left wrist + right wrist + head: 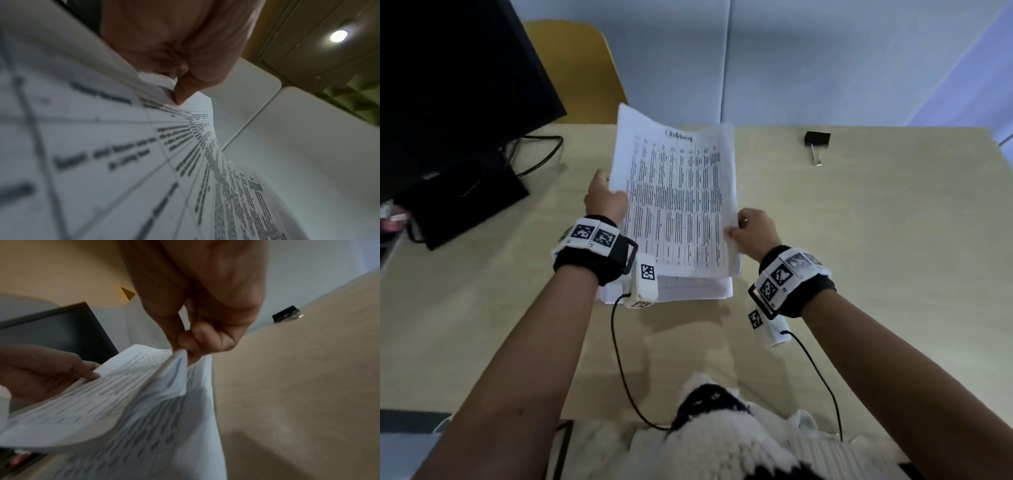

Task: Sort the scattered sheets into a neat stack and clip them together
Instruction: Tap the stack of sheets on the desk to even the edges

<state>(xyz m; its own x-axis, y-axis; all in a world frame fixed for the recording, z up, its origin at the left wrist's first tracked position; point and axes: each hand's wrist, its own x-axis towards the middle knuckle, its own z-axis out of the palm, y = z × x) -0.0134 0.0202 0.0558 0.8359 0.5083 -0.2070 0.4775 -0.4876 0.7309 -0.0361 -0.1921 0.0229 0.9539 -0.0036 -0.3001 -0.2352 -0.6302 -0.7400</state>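
Observation:
A bundle of white printed sheets (676, 202) is lifted off the beige desk (859, 240), tilted up at its far end. My left hand (604, 200) grips the bundle's left edge, thumb on top (185, 91). My right hand (751, 228) pinches the right edge between thumb and fingers (185, 344). The sheets (127, 402) fan apart slightly on the right side. More sheets (688, 289) lie flat on the desk below the held bundle. A black binder clip (816, 142) with silver handles lies at the far right of the desk, apart from both hands; it also shows small in the right wrist view (284, 315).
A black monitor (448, 85) on its stand occupies the left of the desk, with cables behind it. A yellow chair (578, 68) stands beyond the far edge, in front of grey partition panels. Cables run from both wrist units toward my body.

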